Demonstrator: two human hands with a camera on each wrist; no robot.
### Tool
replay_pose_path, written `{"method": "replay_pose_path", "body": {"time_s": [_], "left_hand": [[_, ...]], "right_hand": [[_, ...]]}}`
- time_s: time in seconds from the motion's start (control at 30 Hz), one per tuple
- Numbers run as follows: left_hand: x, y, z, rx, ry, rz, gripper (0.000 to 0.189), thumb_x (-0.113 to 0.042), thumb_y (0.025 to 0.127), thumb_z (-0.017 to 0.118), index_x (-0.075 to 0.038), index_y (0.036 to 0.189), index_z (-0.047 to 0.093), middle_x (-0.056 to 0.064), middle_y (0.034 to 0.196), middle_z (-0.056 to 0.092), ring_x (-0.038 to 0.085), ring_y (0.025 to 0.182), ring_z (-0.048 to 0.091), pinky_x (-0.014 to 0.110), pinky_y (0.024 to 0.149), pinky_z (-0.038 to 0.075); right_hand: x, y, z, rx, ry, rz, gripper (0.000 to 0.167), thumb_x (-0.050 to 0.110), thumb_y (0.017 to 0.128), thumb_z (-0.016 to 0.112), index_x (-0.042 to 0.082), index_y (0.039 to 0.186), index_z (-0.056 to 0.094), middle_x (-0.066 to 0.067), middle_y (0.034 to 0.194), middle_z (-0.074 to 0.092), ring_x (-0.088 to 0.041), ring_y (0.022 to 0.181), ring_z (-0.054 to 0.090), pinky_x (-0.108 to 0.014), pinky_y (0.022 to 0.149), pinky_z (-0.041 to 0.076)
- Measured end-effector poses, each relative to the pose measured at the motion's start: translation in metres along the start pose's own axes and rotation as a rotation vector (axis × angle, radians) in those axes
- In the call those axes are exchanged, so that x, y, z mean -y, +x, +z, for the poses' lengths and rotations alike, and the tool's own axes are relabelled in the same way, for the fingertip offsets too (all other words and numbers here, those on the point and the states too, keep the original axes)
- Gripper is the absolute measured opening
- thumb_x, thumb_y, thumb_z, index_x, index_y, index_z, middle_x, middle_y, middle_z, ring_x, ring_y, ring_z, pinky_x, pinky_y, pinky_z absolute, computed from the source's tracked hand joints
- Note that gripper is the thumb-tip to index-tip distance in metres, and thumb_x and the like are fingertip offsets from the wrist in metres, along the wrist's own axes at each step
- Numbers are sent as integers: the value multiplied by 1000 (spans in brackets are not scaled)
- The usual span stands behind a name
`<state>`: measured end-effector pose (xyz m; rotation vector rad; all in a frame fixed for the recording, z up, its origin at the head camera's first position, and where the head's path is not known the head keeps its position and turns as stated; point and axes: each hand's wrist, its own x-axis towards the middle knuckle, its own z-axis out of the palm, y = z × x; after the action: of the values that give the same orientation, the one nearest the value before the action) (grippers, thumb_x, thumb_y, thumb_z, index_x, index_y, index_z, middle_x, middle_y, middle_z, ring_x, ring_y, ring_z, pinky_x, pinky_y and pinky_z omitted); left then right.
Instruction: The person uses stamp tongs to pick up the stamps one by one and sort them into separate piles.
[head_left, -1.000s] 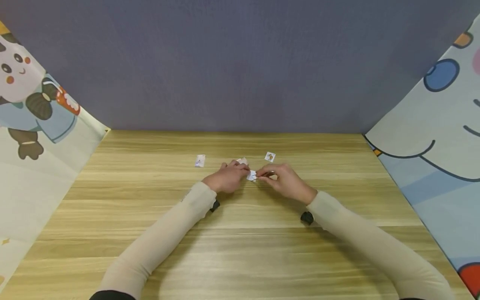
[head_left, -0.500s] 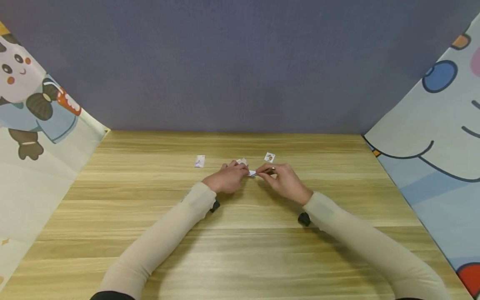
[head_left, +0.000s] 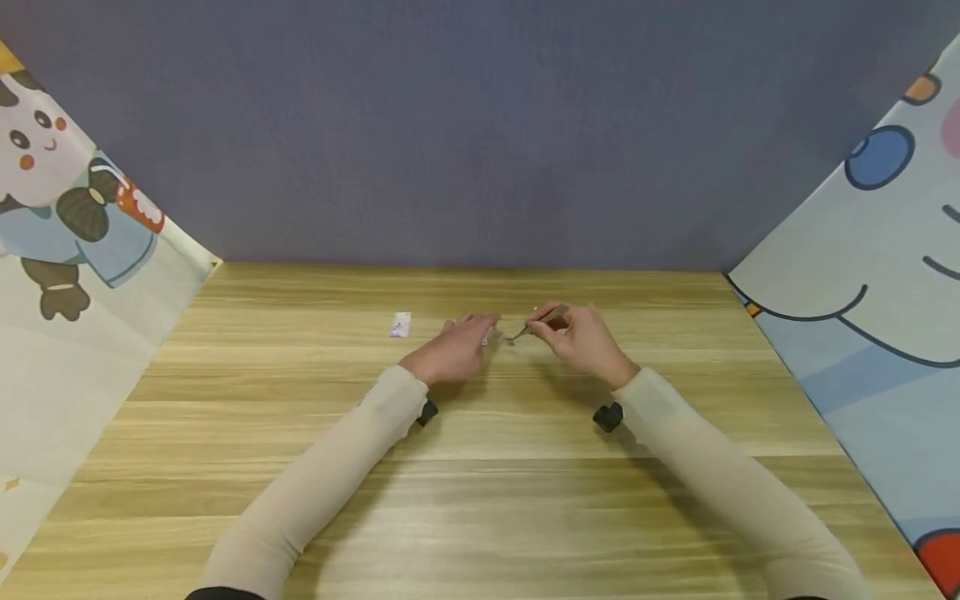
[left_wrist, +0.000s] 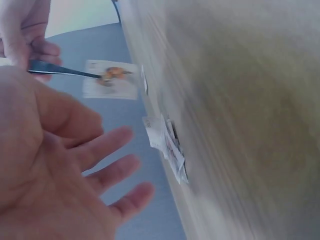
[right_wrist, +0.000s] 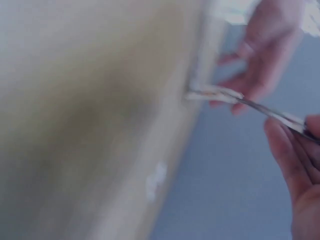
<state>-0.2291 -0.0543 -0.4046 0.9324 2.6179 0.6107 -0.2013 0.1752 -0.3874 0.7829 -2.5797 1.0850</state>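
Observation:
My right hand (head_left: pixel 581 337) grips a pair of metal tweezers (left_wrist: pixel 65 70). Pinched in the tweezers' tip is a small stamp (left_wrist: pixel 120 90) with an orange picture, held off the table; the right wrist view shows this stamp (right_wrist: pixel 215 94) nearly edge-on and blurred. Facing it from the left is my left hand (head_left: pixel 453 346), its fingers spread and relaxed with nothing in them. Close to those fingers lies a loose pile of stamps (left_wrist: pixel 167 142), mostly covered by the left hand in the head view.
A single stamp (head_left: pixel 401 324) lies on the wooden table (head_left: pixel 480 500), left of the left hand. Another stamp (left_wrist: pixel 145 80) lies beyond the pile in the left wrist view. A grey-blue panel (head_left: pixel 480 133) rises behind the table, with cartoon-printed walls at both sides.
My right hand has lifted the tweezers and a stamp away from the left fingertips and shifted farther back, now nearly hiding the stamp at the back right. My left fingers have straightened.

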Motion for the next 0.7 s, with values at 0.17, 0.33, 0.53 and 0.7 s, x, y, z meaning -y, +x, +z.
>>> {"method": "replay_pose_path", "body": {"time_s": [0.17,0.33,0.53,0.7], "left_hand": [[-1,5,-1,-108,40,60,53,0,95,35,-7,147,30,10,147,34,26,137,24,45,111,17],[-7,15,2,-95,75,84,54,1,93,36,-7,146,32,9,147,34,26,136,24,48,110,18],[-22,32,11,-10,183,41,55,-3,92,37,-10,147,33,4,149,31,23,137,23,49,108,21],[-38,47,12,51,223,-6,59,-7,90,44,-10,148,32,3,151,29,26,138,21,52,109,18]], "right_hand": [[-6,17,-29,-12,112,120,17,21,91,64,5,93,70,-6,85,69,-13,69,67,-28,61,54],[-3,33,-54,25,182,216,15,6,92,61,-8,95,66,-20,84,67,-22,69,67,-30,60,55],[-49,48,-52,93,246,335,14,7,92,61,-6,96,66,-21,85,67,-36,74,67,-35,63,56],[-74,54,-46,100,308,373,18,8,91,63,-9,97,64,-20,86,67,-45,81,64,-47,69,54]]}}
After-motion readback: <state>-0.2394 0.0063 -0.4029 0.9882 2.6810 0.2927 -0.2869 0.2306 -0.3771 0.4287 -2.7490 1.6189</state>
